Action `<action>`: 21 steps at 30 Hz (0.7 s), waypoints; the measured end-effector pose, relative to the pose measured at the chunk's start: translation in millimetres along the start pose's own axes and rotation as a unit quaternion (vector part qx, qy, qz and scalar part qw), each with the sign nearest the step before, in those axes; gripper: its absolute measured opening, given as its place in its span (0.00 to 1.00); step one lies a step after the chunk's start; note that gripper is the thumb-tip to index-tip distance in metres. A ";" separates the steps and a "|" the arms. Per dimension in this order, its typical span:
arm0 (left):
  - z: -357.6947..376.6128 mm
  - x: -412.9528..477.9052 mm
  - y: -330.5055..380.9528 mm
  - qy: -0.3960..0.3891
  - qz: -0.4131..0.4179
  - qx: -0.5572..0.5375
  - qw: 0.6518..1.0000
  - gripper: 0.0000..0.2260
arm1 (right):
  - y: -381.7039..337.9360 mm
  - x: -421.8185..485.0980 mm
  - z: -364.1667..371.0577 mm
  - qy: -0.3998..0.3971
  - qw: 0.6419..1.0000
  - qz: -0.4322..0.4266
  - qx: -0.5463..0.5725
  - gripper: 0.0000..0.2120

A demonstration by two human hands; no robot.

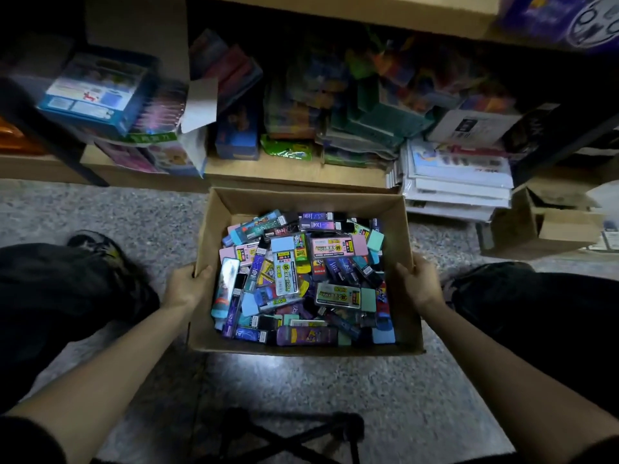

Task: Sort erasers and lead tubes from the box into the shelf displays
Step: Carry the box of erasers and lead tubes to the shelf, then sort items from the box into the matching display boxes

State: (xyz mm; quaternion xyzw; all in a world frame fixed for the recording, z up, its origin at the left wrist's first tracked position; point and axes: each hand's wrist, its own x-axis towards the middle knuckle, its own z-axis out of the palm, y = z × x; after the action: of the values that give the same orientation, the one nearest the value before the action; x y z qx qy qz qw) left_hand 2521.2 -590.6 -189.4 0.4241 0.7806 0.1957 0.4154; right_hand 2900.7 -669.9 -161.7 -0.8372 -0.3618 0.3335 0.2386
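Head view: erasers and lead tubes (301, 279) lay heaped in the box (301, 202), which you had on the floor (100, 209).
Axis: the pieces pointed every way, some crosswise, some away from you, so there was no shared long axis.
Key relation: the heap sat inward of both your hands, and neither was clearly nearer.
Left hand (187, 286): your fingers clasped the box's left wall, thumb hooked over the rim.
Right hand (418, 283): it clasped the right wall the same way.
Shelf (294, 169): just beyond the box, the shelf was crammed with packets and cartons. No eraser display could be made out.
Judgement: sorting looked unstarted, and you would probably need to free one hand to reach inward.
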 end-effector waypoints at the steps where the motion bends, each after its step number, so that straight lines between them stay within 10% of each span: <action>1: 1.8 2.9 -1.4 -0.003 0.005 0.008 1.000 0.09 | 1.7 1.6 2.2 0.000 1.000 0.002 0.001 0.10; 13: 4.2 1.7 12.2 -0.003 0.085 0.236 0.968 0.15 | 1.9 7.4 12.6 -0.010 0.997 0.044 -0.064 0.11; 17: 7.7 -12.5 46.1 0.077 0.274 0.309 0.908 0.23 | -27.9 4.8 8.2 0.084 0.972 -0.129 -0.177 0.15; 21: 35.6 -20.8 64.6 -0.055 0.299 0.315 0.899 0.21 | -48.7 1.1 25.6 -0.045 0.981 -0.100 -0.158 0.09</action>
State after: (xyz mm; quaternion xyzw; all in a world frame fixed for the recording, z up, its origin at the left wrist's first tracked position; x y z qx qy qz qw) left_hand 2588.6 -573.0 -157.4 0.7560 0.6143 0.0309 0.2241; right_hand 2860.8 -634.6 -147.9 -0.8082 -0.5021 0.2837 0.1195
